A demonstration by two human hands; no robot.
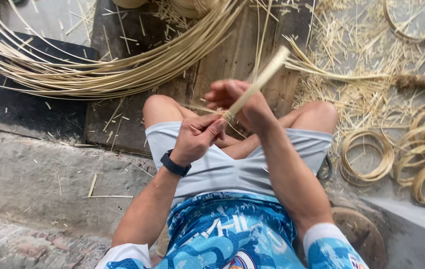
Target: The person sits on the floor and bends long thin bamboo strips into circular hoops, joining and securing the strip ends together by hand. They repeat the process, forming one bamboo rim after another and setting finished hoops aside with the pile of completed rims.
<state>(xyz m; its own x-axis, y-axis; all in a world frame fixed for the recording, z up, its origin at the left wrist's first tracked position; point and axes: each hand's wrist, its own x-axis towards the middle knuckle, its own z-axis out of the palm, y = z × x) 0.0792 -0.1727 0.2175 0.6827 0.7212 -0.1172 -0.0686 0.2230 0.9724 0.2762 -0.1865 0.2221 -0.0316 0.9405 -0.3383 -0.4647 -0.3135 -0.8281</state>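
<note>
I sit with both hands raised over my knees. My right hand (244, 102) grips a thin pale bamboo strip (262, 78) that slants up and to the right, blurred at its far end. My left hand (198, 135), with a dark watch on the wrist, pinches the lower end of the same strip where it looks split into fine fibres. The two hands touch each other around the strip.
A long sheaf of bamboo strips (122, 69) curves across a wooden board (122, 114) at the top left. Coiled bamboo rings (366, 157) lie at the right among loose shavings. A stone step (48, 169) runs along the left.
</note>
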